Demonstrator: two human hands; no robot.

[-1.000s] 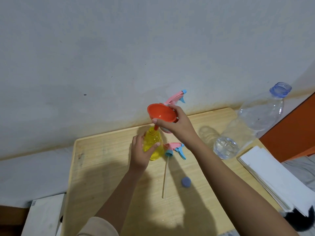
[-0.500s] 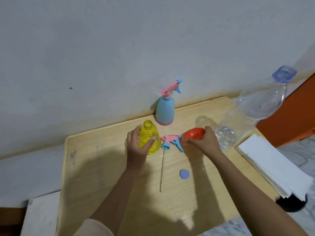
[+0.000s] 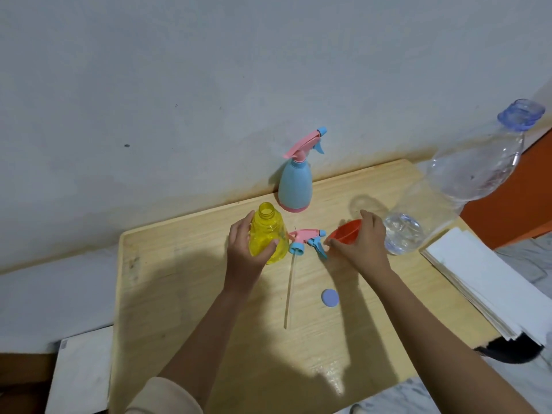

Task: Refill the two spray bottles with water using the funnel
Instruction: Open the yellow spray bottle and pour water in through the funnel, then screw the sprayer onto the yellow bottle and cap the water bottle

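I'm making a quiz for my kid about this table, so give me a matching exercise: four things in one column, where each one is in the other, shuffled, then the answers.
Things:
1. yellow bottle
2. blue spray bottle
3. funnel
4. round cap

Places:
A. lying loose on the table near its front
B. held in the left hand, top open
C. standing by the wall, sprayer on
D. under the right hand, on the table

Pairs: 1-B, 2-C, 3-D, 4-A
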